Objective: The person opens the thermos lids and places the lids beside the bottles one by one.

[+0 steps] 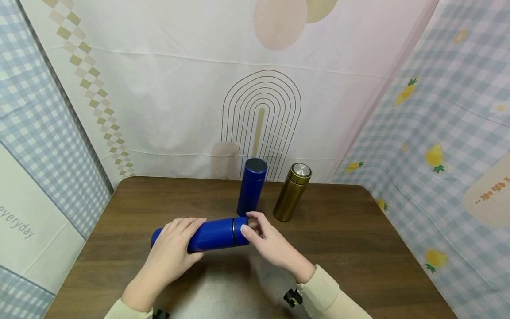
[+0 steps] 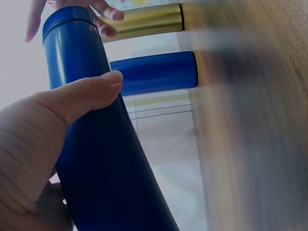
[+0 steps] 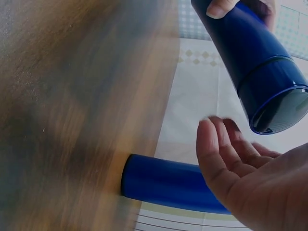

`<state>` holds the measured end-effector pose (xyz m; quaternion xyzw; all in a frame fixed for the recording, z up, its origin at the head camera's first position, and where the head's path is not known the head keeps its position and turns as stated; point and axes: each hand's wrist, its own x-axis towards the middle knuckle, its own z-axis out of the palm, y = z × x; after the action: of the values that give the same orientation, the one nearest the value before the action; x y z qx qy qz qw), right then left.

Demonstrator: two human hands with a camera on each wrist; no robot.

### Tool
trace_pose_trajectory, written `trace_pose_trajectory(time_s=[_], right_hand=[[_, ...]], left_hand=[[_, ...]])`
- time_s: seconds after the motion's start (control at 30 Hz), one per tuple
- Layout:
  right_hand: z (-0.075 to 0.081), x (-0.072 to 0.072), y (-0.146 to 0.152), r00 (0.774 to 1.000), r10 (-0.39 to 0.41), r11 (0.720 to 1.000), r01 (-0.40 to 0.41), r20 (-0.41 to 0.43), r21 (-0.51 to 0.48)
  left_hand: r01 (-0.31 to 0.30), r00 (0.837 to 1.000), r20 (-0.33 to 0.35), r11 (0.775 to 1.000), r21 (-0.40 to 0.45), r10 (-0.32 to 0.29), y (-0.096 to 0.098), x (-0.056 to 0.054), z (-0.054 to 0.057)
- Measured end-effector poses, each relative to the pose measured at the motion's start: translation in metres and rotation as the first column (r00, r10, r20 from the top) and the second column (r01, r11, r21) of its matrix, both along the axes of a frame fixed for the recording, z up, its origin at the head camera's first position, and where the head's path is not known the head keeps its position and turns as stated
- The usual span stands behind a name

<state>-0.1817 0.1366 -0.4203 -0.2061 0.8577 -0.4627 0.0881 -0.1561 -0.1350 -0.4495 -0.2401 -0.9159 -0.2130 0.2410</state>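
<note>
While the left grip (image 1: 171,249) clamps the tilted blue bottle (image 1: 215,235) above the table (image 1: 342,252), the right grip (image 1: 272,242) hovers just beside its lid (image 1: 240,230), spread and holding nothing; I'd judge this lining up, the next move calling for closing on the lid.

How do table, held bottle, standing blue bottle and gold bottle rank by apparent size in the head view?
1. Table
2. Held bottle, partly behind left hand; nearness may enlarge it
3. Standing blue bottle and gold bottle: look alike, unranked

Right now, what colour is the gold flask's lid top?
The lid top is silver, clearest in the head view.
</note>
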Motion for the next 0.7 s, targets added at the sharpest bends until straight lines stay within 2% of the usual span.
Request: trace_pose_trajectory(time_s=[0.17,0.27,0.47,0.6,0.7], right_hand=[[-0.0005,0.0005,-0.0002,0.999,-0.038,0.998,0.038,-0.013,0.048],[-0.0014,0.0001,-0.0001,0.999,-0.037,0.998,0.037,-0.005,0.043],[-0.0034,0.0001,0.0019,1.000,0.007,0.999,-0.007,0.021,-0.033],[-0.0022,0.0008,0.0040,0.997,0.073,0.994,-0.072,0.007,-0.083],[-0.0001,0.0012,0.0052,0.995,0.104,0.991,-0.105,-0.008,-0.081]], left_hand=[[0.000,1.000,0.001,1.000,-0.007,0.000,-0.0001,0.0007,0.0000],[-0.001,1.000,0.006,1.000,-0.008,0.001,-0.0001,0.0016,0.0005],[-0.006,1.000,0.013,1.000,-0.011,0.006,0.0000,0.0027,0.0019],[-0.013,1.000,0.026,1.000,-0.013,0.014,-0.0003,0.0036,0.0024],[-0.016,0.999,0.033,1.000,-0.010,0.017,-0.0005,0.0039,0.0027]])
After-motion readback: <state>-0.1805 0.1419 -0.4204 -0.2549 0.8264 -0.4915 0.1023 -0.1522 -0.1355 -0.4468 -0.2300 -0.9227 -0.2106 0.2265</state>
